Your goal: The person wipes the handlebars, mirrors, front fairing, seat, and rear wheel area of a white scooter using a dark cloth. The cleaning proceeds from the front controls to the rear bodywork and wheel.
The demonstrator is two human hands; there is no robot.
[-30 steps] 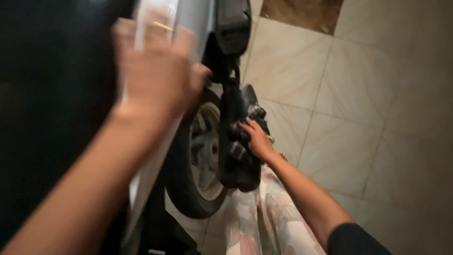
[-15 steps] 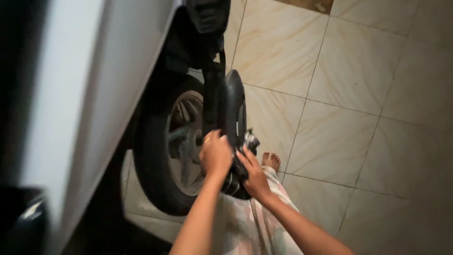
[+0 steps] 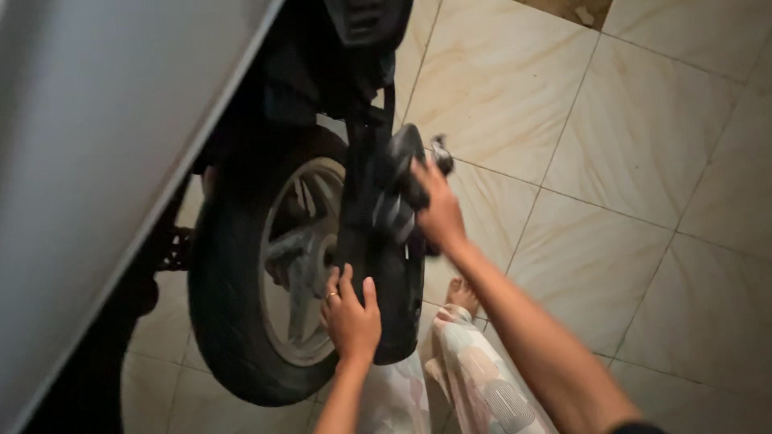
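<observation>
1. Head view: white panel (image 3: 104,161) fills 9 o'clock.
2. Wheel (image 3: 249,273) stands upright beside it.
3. Left hand (image 3: 351,317) clasps the black guard (image 3: 390,265), whose long axis runs 12 to 6.
4. Right hand (image 3: 438,210) grips its upper edge.
5. Tiled floor (image 3: 643,201) lies open toward 3 o'clock.

left hand (image 3: 351,317) low, fingers (image 3: 346,281) curled and pressing — right hand (image 3: 438,210) higher, arm outstretched, fingers gripping.

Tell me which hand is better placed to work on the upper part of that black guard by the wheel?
Right, probably. The right hand is already up on the black guard's top end, while the left hand grips its lower edge beside the wheel, seemingly steadying it.
</observation>
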